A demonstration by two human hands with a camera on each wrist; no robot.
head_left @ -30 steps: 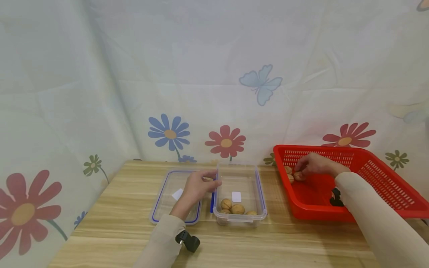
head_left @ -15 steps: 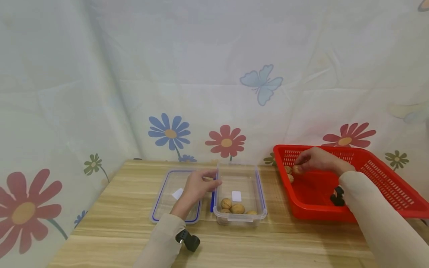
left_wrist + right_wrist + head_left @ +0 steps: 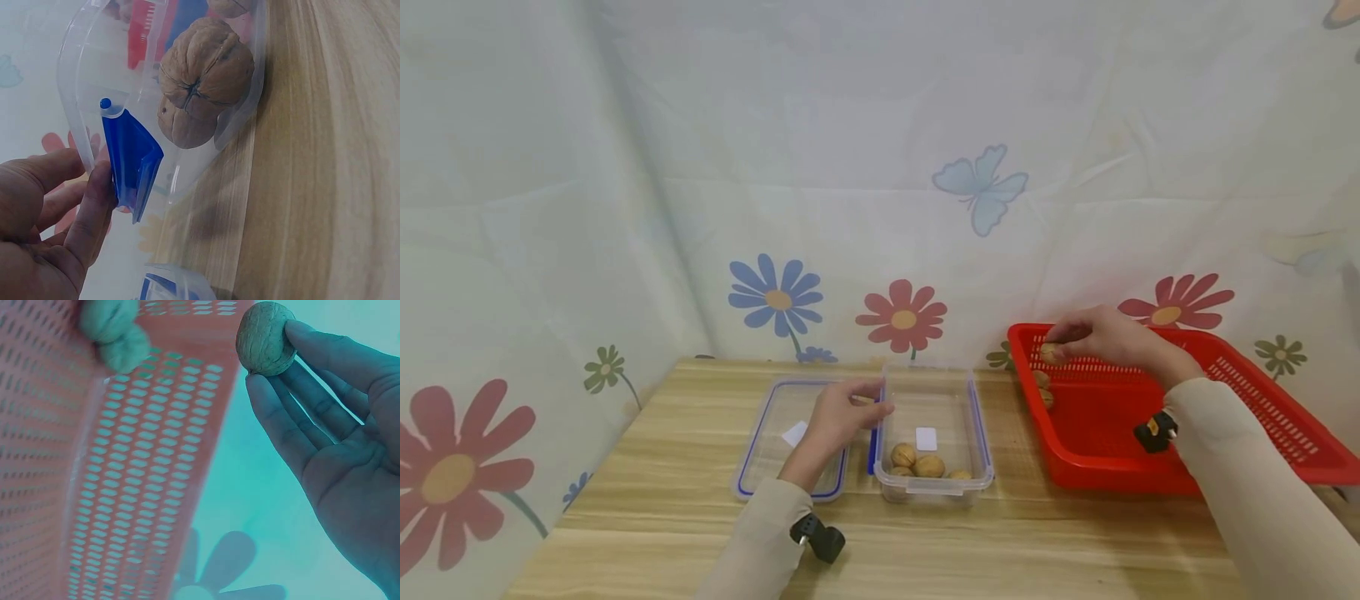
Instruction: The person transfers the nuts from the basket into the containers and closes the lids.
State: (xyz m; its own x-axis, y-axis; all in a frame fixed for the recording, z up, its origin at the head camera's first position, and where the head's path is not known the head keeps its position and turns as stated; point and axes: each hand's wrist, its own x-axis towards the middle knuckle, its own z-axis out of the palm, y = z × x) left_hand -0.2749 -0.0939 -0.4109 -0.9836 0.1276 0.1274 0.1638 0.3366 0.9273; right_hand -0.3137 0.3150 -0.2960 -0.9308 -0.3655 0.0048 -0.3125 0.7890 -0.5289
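Red plastic, the basket (image 3: 1108, 478) sits under the person's right hand (image 3: 1105, 337), whose thumb and fingers pinch a single walnut (image 3: 1050, 353) above its far left corner. From where I stand, the step in hand looks like taking that walnut out; two other walnuts (image 3: 1042, 380) lie just below the grip, by the basket's left side. The next move, I'd judge, calls for a steady pinch, height enough to clear the rim, and a reach leftward to the clear box (image 3: 936, 486). That box stands well left of the grip, four walnuts (image 3: 929, 467) at its near end, and the left hand (image 3: 841, 414) lightly holds its left rim. Farther left on the counter (image 3: 647, 467) lies a lid (image 3: 767, 450).

The right wrist view shows what the head view hardly does: the walnut sits right at the fingertips, clear of the palm. Only the left wrist view plainly gives the blue flap (image 3: 130, 156) hanging beside the left fingers; it catches just three walnuts, one cut off.
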